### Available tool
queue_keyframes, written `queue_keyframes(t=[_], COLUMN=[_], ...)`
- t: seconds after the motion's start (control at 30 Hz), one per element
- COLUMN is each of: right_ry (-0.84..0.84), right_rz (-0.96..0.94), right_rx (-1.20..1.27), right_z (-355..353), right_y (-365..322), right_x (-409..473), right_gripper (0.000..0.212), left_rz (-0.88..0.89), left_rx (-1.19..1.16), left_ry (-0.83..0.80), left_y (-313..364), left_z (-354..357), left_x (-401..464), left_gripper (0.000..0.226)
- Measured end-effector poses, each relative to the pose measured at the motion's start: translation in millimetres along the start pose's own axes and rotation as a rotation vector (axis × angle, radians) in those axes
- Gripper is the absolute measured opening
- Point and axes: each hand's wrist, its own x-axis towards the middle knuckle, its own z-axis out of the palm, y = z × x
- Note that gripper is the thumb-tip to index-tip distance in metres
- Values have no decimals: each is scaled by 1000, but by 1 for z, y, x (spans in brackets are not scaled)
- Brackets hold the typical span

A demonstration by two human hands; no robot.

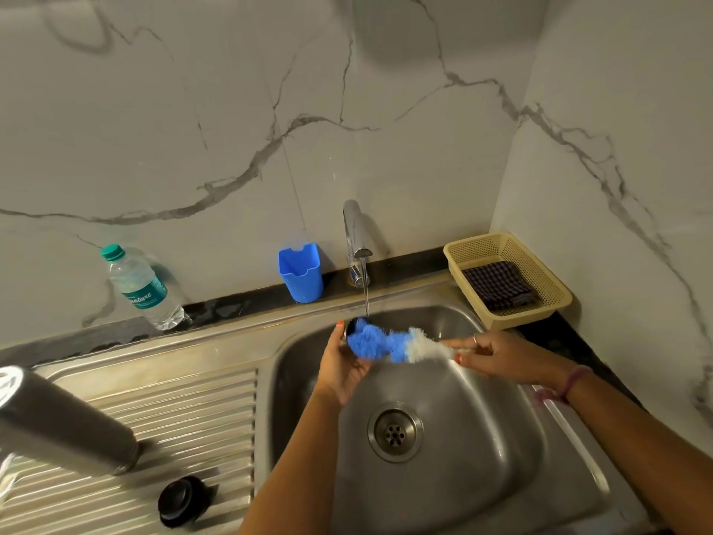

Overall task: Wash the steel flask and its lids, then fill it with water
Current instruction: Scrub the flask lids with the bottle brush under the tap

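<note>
The steel flask (58,422) stands on the ribbed drainboard at the left, close to the camera. A black inner lid (181,500) lies on the drainboard in front of it. Over the sink bowl (463,411), my left hand (343,364) grips a small dark-centred steel lid (352,328) under the running water. My right hand (497,353) pinches the handle end of a blue and white bottle brush (389,343), whose blue bristles press against that lid. Most of the lid is hidden by the brush and my fingers.
The tap (357,241) runs a thin stream into the sink. Behind it stand a blue plastic holder (301,274) and a clear water bottle (141,289). A beige basket (540,272) with a checked cloth sits at the right corner. The drain (394,434) is open.
</note>
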Motion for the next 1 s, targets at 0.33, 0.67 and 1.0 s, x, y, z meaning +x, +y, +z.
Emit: queue_keyframes(t=[0.33,0.67,1.0], right_ry=[387,-163,373], right_rz=[-545,576,-477], right_rx=[-1196,670,-1258], right_z=[12,25,31], right_y=[-4,-33,-24], right_x=[7,13,-15], right_gripper=[62,30,70], left_rz=[-92,-33,-105], left_rx=[176,-8,246], left_ry=[130,84,178], left_y=[4,1,9], left_z=[32,28,38], left_x=[5,6,11], left_gripper=[41,43,50])
